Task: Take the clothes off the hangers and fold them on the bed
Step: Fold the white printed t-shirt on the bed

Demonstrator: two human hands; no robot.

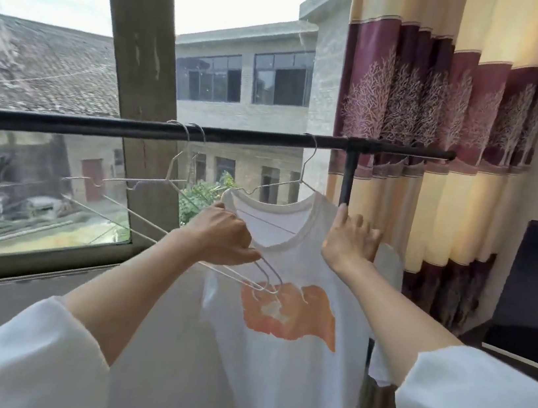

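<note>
Early going: white T-shirt on its hanger near the rail's right end. Left hand gripping emptied hangers; right hand seemingly pinching the shirt's shoulder. No folding yet.

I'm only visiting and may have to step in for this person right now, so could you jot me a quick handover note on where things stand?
Left hand: grips two empty wire hangers, their hooks pointing down in front of the shirt.
Right hand: holds the shoulder of the white T-shirt with the orange print.
The T-shirt hangs on its own hanger, hooked over the black rail. Two more bare hangers hang on the rail to the left.
Done: nothing folded that can be seen; the bed is out of view.
Left: slip this shirt off its hanger, carry it to the bed, fold it.
</note>
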